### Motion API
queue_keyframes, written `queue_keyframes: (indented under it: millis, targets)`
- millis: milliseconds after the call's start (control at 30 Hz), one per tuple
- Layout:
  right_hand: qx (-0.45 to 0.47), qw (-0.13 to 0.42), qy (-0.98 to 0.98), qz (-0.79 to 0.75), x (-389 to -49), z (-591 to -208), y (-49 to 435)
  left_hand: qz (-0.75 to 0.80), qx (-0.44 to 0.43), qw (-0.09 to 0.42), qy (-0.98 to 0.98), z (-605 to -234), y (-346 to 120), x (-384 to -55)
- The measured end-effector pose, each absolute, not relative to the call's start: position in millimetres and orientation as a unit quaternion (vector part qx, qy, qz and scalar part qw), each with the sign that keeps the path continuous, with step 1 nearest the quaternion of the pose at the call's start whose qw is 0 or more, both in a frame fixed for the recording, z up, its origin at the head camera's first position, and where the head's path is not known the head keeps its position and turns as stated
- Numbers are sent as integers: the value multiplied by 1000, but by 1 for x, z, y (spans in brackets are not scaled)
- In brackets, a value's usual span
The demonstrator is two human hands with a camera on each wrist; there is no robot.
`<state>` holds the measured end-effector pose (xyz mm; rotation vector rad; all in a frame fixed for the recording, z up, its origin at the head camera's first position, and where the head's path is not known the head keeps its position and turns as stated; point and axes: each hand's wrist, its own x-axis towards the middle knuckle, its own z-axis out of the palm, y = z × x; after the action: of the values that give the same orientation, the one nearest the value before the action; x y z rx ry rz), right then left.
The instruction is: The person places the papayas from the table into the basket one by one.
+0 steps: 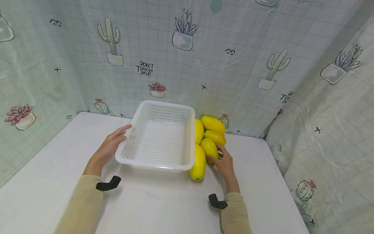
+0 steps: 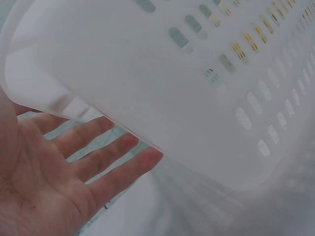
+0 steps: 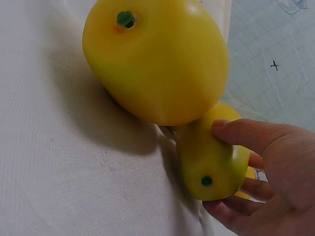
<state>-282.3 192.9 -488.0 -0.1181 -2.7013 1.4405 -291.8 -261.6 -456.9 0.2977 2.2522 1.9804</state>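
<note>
A white perforated plastic basket (image 1: 155, 165) stands in the middle of the head view, and nothing lies inside it. My left hand (image 1: 109, 146) is at its left rim; in the left wrist view the extended fingers (image 2: 123, 174) touch the rim's edge, while the thumb is hidden. Several smooth yellow mangoes sit against the basket's right side. On the nearest small mango (image 1: 208, 149), my right hand (image 1: 225, 164) has its thumb on one side and fingers on the other. The right wrist view shows this mango (image 3: 206, 164) with a green stem spot, beside a larger mango (image 3: 157, 64).
The big mango (image 1: 198, 169) lies along the basket's right front corner, partly behind its rim. More mangoes (image 1: 213, 124) are grouped farther back. A white-covered table (image 1: 163, 208) carries everything, and a cactus-print curtain (image 1: 216, 68) hangs along the back and both sides.
</note>
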Motion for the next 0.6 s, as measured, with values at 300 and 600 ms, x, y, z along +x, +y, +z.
queue_keyframes:
  millis: [300,600]
  targets:
    - [-37,45,-881,469,-282,-485,193,657,109,66,743,-461,-264,-293]
    - [-27,60,-879,473,-282,-481,194,664,113,74,736,-460,-265,-292]
